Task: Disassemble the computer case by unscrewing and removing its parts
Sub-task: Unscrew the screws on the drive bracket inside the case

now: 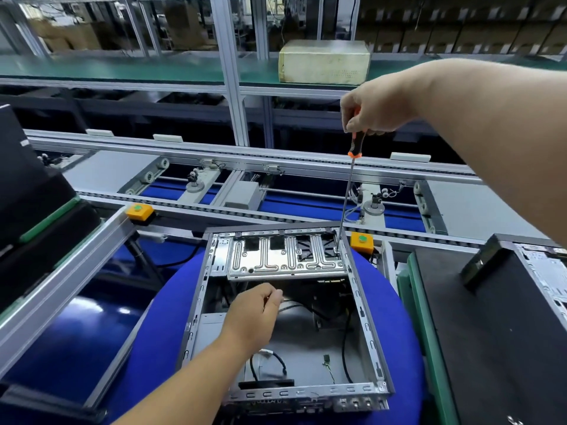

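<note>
Factory assembly line, with a roller conveyor [245, 191] running across behind the workstation and a blue round pad [153, 326] serving as the work surface. The open computer case [362, 305] lay flat on the pad, its interior holding loose black cables [345, 345]. A ribbed metal bracket [285, 259] spanned the case's far end. The right hand [379, 113] gripped the orange-and-black handle of a long screwdriver [346, 194], held nearly upright, its tip seated at the bracket's far right corner inside the case. The left hand [256, 314] hovered over the middle of the case, fingers curled with the tips pinched together; whether they held a small part could not be told. Probable risks: the long shaft tilting so that the tip slips off the screw head and rounds it, or a freed screw dropping among the cables. Beside the case's far right corner stood an orange button box [362, 242], with a second one [139, 211] off the far left corner. To the case's right lay a dark panel [491, 332]; neither box nor panel obstructed the tool.
</note>
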The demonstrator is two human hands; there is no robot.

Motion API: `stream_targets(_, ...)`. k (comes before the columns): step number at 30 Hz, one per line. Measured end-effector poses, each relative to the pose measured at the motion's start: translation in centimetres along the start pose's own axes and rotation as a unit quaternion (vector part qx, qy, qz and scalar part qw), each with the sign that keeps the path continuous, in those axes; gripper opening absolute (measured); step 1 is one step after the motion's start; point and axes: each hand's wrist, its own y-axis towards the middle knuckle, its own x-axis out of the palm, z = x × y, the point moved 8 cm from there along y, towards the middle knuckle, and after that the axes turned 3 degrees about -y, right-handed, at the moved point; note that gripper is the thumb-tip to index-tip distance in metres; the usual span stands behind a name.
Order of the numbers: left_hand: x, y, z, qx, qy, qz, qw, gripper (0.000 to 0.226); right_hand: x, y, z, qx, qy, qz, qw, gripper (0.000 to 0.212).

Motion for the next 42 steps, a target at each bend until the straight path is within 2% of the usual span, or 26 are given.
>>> stream_targets(7, -2.5, -0.4, -0.8, 0.002, -0.025, 0.078, 0.997, 0.036, 0.3, 0.8, -0.2, 0.013, 0.035, -0.010, 0.999, 0.015)
stream_targets(13, -1.8, -1.1, -0.1, 0.031, 0.036, 0.065, 0.997, 0.037, 0.1, 0.1, 0.1, 0.046, -0.075, 0.022, 0.996, 0.057)
stream_targets(15, -1.8, -1.0, -0.1, 0.030, 0.046, 0.062, 0.997, 0.038, 0.0, 0.1, -0.1, 0.033, -0.090, 0.034, 0.995, 0.044)
stream_targets(17, -1.7, -1.0, -0.1, 0.031, 0.057, 0.056, 0.996, 0.037, 0.1, 0.1, 0.0, 0.019, -0.042, 0.029, 0.999, 0.024)
stream_targets(18, -1.6, -1.0, 0.0, 0.034, 0.063, 0.054, 0.996, 0.037, 0.1, 0.0, 0.0, 0.011, -0.025, 0.026, 0.999, 0.021)
stream_targets(21, -1.5, -1.2, 0.1, 0.038, 0.077, 0.050, 0.995, 0.036, -0.2, -0.2, -0.2, -0.011, -0.044, 0.039, 0.998, 0.016)
stream_targets(24, -1.4, -1.1, -0.1, 0.036, 0.079, 0.048, 0.995, 0.036, 0.0, -0.4, -0.1, -0.017, 0.005, 0.012, 1.000, 0.011)
stream_targets(29, -1.1, -1.1, 0.0, 0.041, 0.096, 0.043, 0.994, 0.036, 0.5, -0.1, 0.5, -0.006, 0.101, -0.060, 0.993, 0.023)
stream_targets(32, -1.0, -1.0, -0.1, 0.045, 0.101, 0.040, 0.993, 0.037, 0.6, -0.2, 0.8, 0.028, 0.070, -0.064, 0.995, 0.010)
stream_targets(33, -1.0, -1.1, -0.1, 0.046, 0.103, 0.040, 0.993, 0.037, 0.6, -0.1, 1.0, 0.043, 0.050, -0.063, 0.996, 0.014)
stream_targets(36, -1.0, -1.1, -0.1, 0.051, 0.109, 0.039, 0.992, 0.037, 0.5, -0.2, 1.5, 0.081, -0.050, -0.056, 0.994, 0.057)
stream_targets(38, -0.9, -1.1, -0.1, 0.054, 0.113, 0.039, 0.991, 0.037, 0.5, -0.3, 1.4, 0.089, -0.101, -0.033, 0.990, 0.071)
stream_targets(40, -0.9, -1.0, -0.2, 0.056, 0.116, 0.039, 0.991, 0.036, 0.3, -0.6, 0.9, 0.083, -0.115, -0.005, 0.990, 0.068)
stream_targets(42, -0.8, -1.1, -0.3, 0.057, 0.115, 0.039, 0.991, 0.036, 0.2, -0.6, 0.2, 0.050, -0.142, 0.012, 0.988, 0.053)
